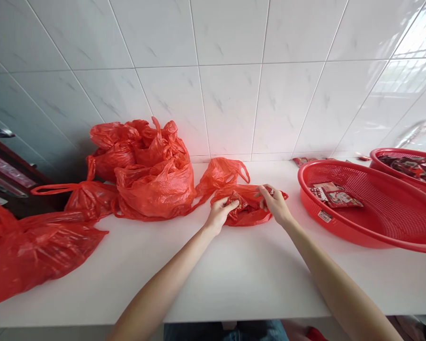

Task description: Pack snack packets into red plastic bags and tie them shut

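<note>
In the head view, two bare hands work over an open red bag (pixel 255 219) on a white table (pixel 230 284). The left hand (pixel 217 216) pinches a shiny red packet (pixel 235 200) with its thumb on top. The packet sits right at the fingertips and pokes out past them, over the left part of the bag's mouth. The right hand (pixel 276 204) is at the other side of the bag, with its fingers bent down. A bit of red wrapper (pixel 270 191) shows by those fingers, but I can't tell if they are squeezing it.

To the left of the hands is a big heap of red bags (pixel 156 189), near the wall (pixel 230 109). To the right is a big red basket (pixel 341 239) full of little holes, with a few packets (pixel 335 194) lying in it. Another red basket (pixel 386 152) stands behind it, with more packets inside.
</note>
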